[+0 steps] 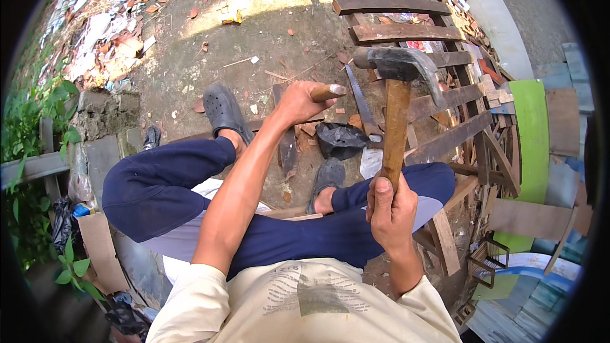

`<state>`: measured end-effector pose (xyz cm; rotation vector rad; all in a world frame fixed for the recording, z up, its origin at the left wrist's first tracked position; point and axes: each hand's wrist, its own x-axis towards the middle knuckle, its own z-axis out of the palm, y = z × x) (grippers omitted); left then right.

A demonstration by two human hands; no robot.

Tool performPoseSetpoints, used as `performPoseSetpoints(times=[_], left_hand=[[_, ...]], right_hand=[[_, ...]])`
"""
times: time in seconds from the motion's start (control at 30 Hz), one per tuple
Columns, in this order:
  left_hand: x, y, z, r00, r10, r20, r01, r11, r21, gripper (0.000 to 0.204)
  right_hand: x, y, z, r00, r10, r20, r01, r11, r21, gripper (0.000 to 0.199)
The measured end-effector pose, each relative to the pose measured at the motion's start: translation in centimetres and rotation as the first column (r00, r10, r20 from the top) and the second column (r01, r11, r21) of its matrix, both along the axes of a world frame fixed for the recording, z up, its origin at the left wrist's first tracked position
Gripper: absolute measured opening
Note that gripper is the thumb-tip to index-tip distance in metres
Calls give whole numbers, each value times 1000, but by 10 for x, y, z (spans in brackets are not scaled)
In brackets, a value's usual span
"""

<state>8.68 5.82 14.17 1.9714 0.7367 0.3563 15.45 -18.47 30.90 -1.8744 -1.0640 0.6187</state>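
My right hand (389, 211) is wrapped round the wooden handle of a claw hammer (398, 124), low on the grip. The hammer stands upright, its dark metal head at the top and the curved claw to the right. My left hand (297, 103) is closed on a wooden handle (328, 93) whose rounded end sticks out to the right; the rest of that tool is hidden. Below my left hand a dark wooden plank (287, 146) lies near my feet. A handsaw (362, 103) rests on the ground between the two hands.
A wooden frame with several dark slats (400, 33) stands ahead on the right. A black plastic bag (343, 138) lies near my right foot. Green board (532, 146) and stacked panels line the right side. Litter and leaves (114, 44) cover the far left, beside a concrete block (105, 114).
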Motion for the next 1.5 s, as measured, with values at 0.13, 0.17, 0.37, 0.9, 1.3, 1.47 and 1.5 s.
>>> performPoseSetpoints(times=[0.13, 0.17, 0.37, 0.9, 1.3, 1.47, 1.5], left_hand=[[2, 0, 3, 999, -11, -33, 12, 1000, 22, 25], [0, 0, 2, 999, -21, -50, 21, 1000, 3, 25], [1, -2, 5, 999, -22, -44, 21, 1000, -14, 26], [-32, 16, -53, 998, 25, -55, -38, 968, -247, 27], [-30, -5, -84, 887, 461, 38, -408, 819, -403, 41], [-18, 25, -71, 824, 566, 36, -524, 784, -332, 49], [-16, 30, -62, 826, 564, 19, -530, 787, -317, 49]], right_hand=[[5, 2, -29, 994, 27, 109, -2, 975, -224, 34], [7, 3, -24, 998, 15, 66, 4, 959, -285, 34], [-2, -6, -14, 996, -75, -47, 71, 994, -82, 37], [4, 9, -17, 998, -49, -36, 32, 919, -392, 37], [10, -13, -57, 972, -197, -129, 151, 941, -304, 39], [10, -17, -99, 918, -335, -211, 220, 875, -431, 42], [10, -17, -105, 907, -360, -220, 232, 861, -452, 42]])
